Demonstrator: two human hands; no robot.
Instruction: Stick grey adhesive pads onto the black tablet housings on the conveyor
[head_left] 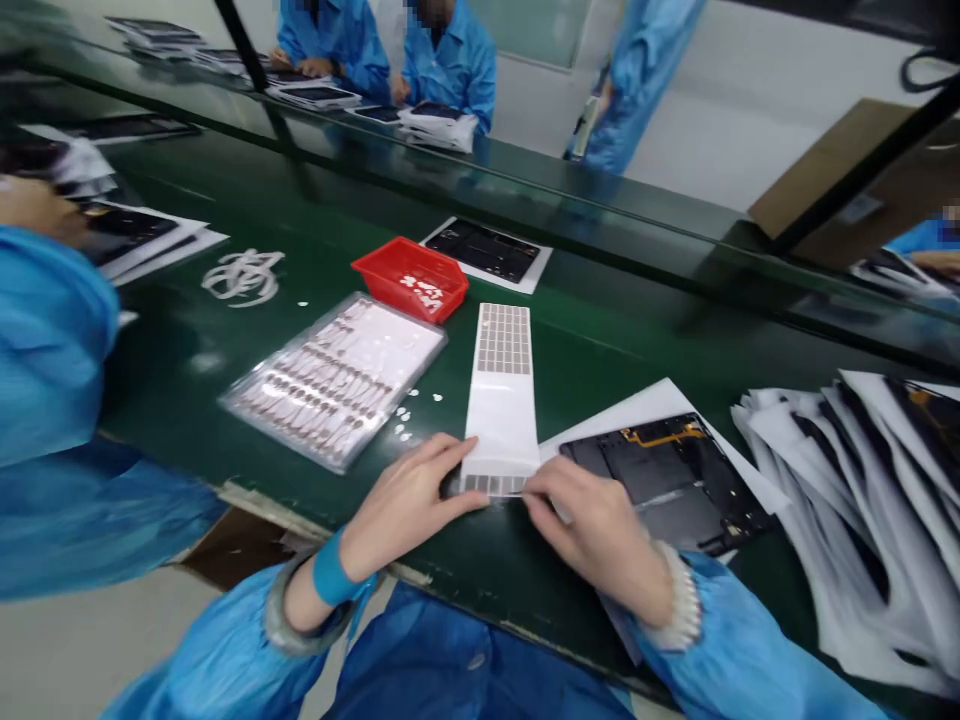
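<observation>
A long white sheet of small grey stickers (501, 410) lies on the green table in front of me. Grey stickers fill its far end, and a single row runs along its near edge. My left hand (409, 500) rests on the sheet's lower left, thumb and fingers stretched apart, holding nothing. At the lower right corner, my right hand (596, 525) has thumb and forefinger pinched together beside the near row. What sits in that pinch is too small to make out. Just right of the sheet, a black device panel (667, 480) with an orange flex cable lies on white paper.
A clear tray of small wired parts (337, 380) lies left, with white bits nearby. Behind it stand a red bin (409, 278) and another black panel (487, 250). Panels interleaved with paper (862, 500) are stacked right. A co-worker's sleeve (52, 350) is at left.
</observation>
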